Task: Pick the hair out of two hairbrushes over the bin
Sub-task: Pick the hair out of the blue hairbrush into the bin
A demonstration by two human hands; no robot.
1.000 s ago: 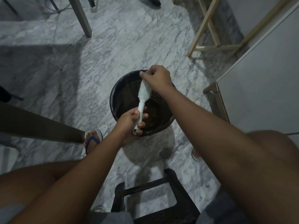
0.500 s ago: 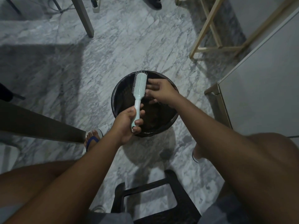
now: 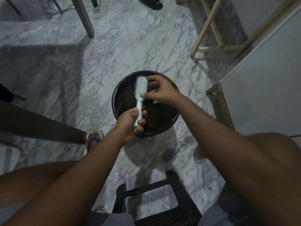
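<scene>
- My left hand (image 3: 128, 126) is closed around the lower handle of the pale green hairbrush (image 3: 140, 93), holding it over the black bin (image 3: 171, 121), head toward the far rim, bristles facing up and left.
- My right hand (image 3: 160, 90) is loosely spread beside the brush head: forefinger near the tip, thumb by the neck, nothing visibly pinched. Whether any strand lies between the fingertips, I cannot tell.
- Step in hand, as I judge it: combing hair out of the bristles. Done well, the head stays above the bin's opening, and the fingers rake from the bristle roots outward so loose hair drops inside.
- Risk: pulled strands drifting past the near rim onto the floor.
- Only one brush is in view.
- The bin stands on a grey-veined marble floor (image 3: 114, 51); its inside is dark, contents unclear.
- Around it: a black stool (image 3: 179, 190) nearest me, a wooden frame (image 3: 210, 30) at far right, a white cabinet (image 3: 263, 82) at right, a table leg (image 3: 83, 17) at far left.
</scene>
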